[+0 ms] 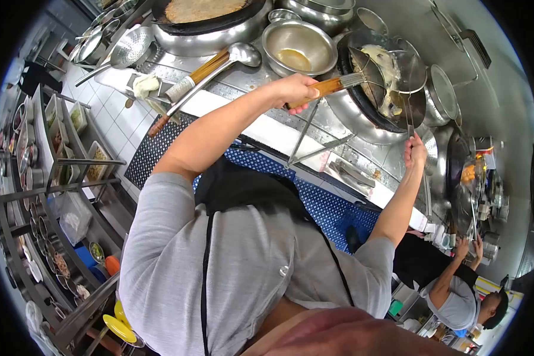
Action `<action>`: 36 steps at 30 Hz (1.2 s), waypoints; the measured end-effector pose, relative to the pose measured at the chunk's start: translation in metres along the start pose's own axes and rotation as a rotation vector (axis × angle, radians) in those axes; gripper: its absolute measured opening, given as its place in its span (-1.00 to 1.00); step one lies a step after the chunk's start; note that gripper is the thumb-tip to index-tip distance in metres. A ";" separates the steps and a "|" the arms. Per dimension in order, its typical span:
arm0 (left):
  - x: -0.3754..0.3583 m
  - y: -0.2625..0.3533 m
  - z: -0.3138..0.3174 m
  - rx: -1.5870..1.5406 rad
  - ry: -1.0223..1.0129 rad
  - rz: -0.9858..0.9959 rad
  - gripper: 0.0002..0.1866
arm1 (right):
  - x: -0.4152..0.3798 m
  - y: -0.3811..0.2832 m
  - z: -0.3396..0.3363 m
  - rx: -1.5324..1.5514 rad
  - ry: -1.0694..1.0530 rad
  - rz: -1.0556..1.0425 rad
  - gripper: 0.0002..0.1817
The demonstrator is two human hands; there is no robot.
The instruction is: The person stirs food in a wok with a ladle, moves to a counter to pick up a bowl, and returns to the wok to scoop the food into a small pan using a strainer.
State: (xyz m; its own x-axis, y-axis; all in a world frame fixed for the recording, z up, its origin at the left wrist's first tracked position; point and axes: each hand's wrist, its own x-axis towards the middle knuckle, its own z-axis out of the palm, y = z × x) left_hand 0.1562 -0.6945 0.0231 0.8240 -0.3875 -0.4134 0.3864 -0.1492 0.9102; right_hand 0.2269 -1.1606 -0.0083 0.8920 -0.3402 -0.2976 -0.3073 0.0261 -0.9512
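My left hand [295,92] is closed round the wooden handle of a wire skimmer [371,78], whose round head is over the wok [362,110]. My right hand [415,149] grips the thin metal handle of a mesh strainer [410,66], also held over the wok from the right side. Pale, whitish food [385,66] shows between the skimmer and the strainer, partly covered by both. The wok sits in a round steel burner ring. Left of it stands a steel bowl [299,46] with a little yellowish liquid at the bottom.
A ladle [243,54] and a bamboo brush [210,66] lie on the steel counter. Farther left are a perforated skimmer [132,47] and a large pan [204,21] of brownish liquid. Shelves [65,160] with food containers stand at left. Another person [457,291] works at the far right.
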 end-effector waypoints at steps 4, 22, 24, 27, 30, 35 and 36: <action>-0.002 -0.005 0.010 -0.063 0.006 0.013 -0.44 | -0.024 -0.017 0.008 -0.063 0.028 -0.127 -0.52; 0.012 -0.006 -0.003 -0.136 -0.073 -0.076 -0.43 | -0.091 -0.037 0.010 -0.109 0.235 -0.140 -0.52; 0.012 -0.005 -0.005 -0.133 -0.083 -0.088 -0.44 | -0.098 -0.039 0.015 -0.128 0.263 -0.134 -0.53; 0.013 -0.004 -0.008 -0.143 -0.105 -0.110 -0.44 | -0.101 -0.046 0.023 0.006 0.244 -0.061 -0.55; 0.018 -0.007 -0.013 -0.158 -0.152 -0.114 -0.44 | -0.085 -0.050 0.014 0.230 0.146 0.028 -0.51; 0.028 -0.011 -0.020 -0.212 -0.207 -0.142 -0.41 | -0.058 -0.093 0.045 0.211 0.056 -0.025 -0.49; 0.030 -0.014 -0.019 -0.233 -0.212 -0.138 -0.42 | -0.046 -0.109 0.064 0.153 0.066 -0.089 -0.50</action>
State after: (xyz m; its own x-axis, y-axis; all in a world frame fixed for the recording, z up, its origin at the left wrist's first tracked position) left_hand 0.1835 -0.6866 -0.0026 0.6621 -0.5624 -0.4954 0.5930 -0.0111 0.8051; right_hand 0.2405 -1.0875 0.1038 0.8882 -0.4084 -0.2103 -0.1695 0.1341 -0.9764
